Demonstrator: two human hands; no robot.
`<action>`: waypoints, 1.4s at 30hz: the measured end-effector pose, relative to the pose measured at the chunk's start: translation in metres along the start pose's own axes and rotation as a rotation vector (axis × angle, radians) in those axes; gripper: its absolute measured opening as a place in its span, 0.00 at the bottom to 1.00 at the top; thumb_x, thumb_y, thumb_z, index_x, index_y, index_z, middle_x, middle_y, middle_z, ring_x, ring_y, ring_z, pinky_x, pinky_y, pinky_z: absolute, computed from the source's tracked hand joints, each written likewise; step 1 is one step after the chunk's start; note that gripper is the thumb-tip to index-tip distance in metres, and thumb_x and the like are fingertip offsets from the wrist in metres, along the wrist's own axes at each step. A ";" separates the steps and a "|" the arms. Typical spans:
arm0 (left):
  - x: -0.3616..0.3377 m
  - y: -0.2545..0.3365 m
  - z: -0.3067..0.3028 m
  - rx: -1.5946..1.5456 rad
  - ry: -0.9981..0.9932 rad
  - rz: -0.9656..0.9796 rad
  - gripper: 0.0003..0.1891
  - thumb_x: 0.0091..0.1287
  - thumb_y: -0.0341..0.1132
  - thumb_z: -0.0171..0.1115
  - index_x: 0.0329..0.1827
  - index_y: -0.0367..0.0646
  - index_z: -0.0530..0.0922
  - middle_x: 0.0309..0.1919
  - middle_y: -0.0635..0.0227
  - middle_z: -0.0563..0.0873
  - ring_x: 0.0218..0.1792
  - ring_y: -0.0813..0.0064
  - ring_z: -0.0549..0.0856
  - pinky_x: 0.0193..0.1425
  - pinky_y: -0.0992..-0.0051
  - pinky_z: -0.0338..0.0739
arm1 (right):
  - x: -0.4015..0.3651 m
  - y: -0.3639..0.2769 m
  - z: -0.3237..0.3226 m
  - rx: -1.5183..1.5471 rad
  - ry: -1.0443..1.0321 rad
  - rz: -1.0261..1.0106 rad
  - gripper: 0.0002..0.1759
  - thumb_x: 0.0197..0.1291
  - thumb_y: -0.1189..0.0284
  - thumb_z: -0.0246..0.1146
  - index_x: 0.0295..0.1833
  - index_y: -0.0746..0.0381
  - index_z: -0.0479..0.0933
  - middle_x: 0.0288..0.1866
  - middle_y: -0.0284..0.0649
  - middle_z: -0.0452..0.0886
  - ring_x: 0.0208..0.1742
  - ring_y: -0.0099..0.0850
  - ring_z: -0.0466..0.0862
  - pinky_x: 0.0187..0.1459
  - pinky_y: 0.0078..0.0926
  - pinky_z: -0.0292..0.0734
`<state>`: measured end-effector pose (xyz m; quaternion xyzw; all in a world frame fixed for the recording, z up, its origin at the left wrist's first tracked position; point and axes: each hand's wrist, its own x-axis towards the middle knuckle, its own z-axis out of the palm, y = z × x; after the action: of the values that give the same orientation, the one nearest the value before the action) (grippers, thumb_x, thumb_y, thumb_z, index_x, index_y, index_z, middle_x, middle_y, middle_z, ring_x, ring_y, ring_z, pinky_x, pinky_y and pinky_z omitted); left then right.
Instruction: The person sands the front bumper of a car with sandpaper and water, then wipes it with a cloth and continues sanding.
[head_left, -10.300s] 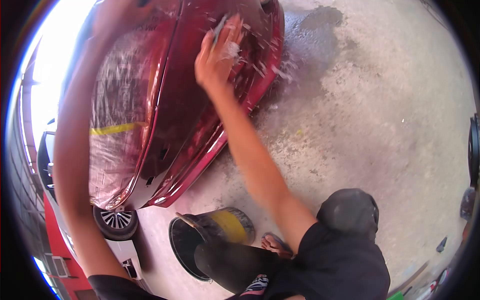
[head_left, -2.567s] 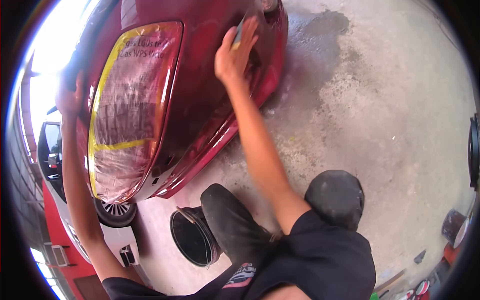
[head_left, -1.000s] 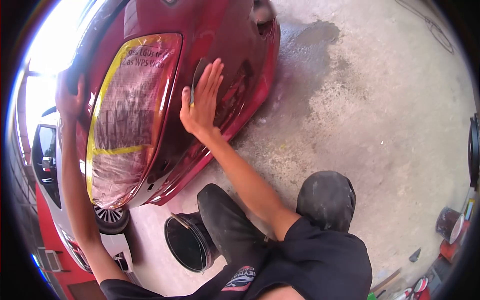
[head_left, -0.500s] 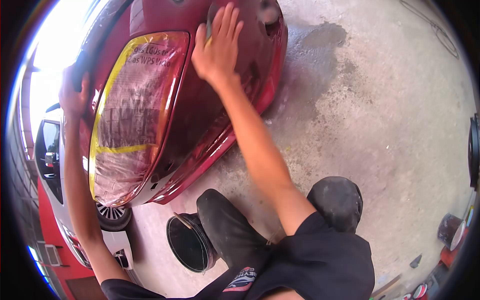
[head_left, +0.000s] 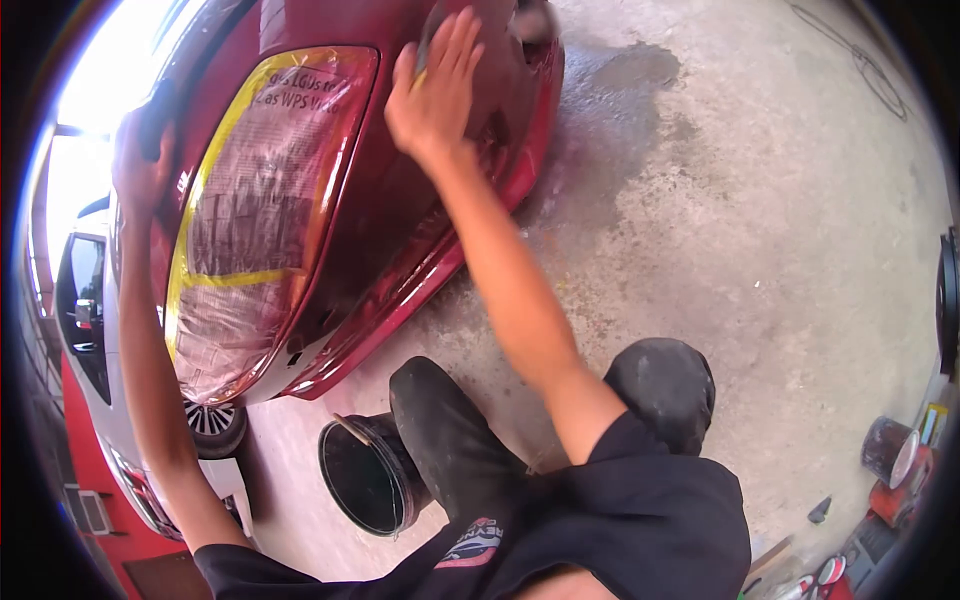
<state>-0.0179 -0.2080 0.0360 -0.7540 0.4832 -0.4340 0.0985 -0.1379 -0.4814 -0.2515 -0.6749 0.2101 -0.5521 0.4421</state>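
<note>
The front of a dark red car fills the upper left. Newspaper under clear plastic, edged with yellow tape, covers its headlight. My right hand lies on the bumper beside the headlight, fingers stretched out and pressing on a thin pad. Only a grey and yellow edge of this pad shows between thumb and forefinger; its exact kind is hidden. On the headlight's other side my left hand rests against the car body, thumb apart from the fingers and nothing visible in it. Glare and shadow blur its fingertips.
A black bucket with a wooden-looking stick on its rim stands by my knee. Behind the red car is a silver car. A paint-smeared can stands at right. Dark stains mark the concrete floor.
The view has shifted slightly, so the car and bucket appear a little higher and further left. My right hand has slid slightly over the bumper; my left hand stays against the car.
</note>
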 end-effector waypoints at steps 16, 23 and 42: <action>0.003 0.005 -0.004 0.067 0.050 0.048 0.23 0.74 0.41 0.69 0.67 0.39 0.80 0.58 0.53 0.87 0.59 0.51 0.88 0.63 0.58 0.82 | -0.046 -0.021 -0.004 -0.027 -0.090 -0.153 0.42 0.83 0.55 0.44 0.84 0.82 0.51 0.91 0.67 0.43 0.92 0.58 0.43 0.89 0.58 0.37; 0.003 0.007 -0.004 0.066 0.035 0.039 0.22 0.74 0.41 0.69 0.67 0.40 0.80 0.59 0.54 0.87 0.60 0.51 0.88 0.63 0.58 0.82 | -0.010 -0.016 -0.001 -0.024 -0.095 -0.050 0.43 0.83 0.54 0.44 0.86 0.80 0.48 0.91 0.67 0.41 0.92 0.60 0.40 0.89 0.59 0.34; 0.005 0.007 -0.003 0.010 0.011 0.024 0.23 0.75 0.43 0.68 0.68 0.42 0.79 0.61 0.50 0.85 0.63 0.46 0.85 0.67 0.55 0.79 | 0.028 0.018 0.004 0.124 -0.020 0.087 0.39 0.84 0.61 0.42 0.86 0.80 0.45 0.91 0.66 0.41 0.92 0.61 0.43 0.89 0.56 0.37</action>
<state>-0.0242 -0.2146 0.0366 -0.7453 0.4905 -0.4392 0.1047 -0.1217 -0.5106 -0.2513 -0.6419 0.2002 -0.5376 0.5088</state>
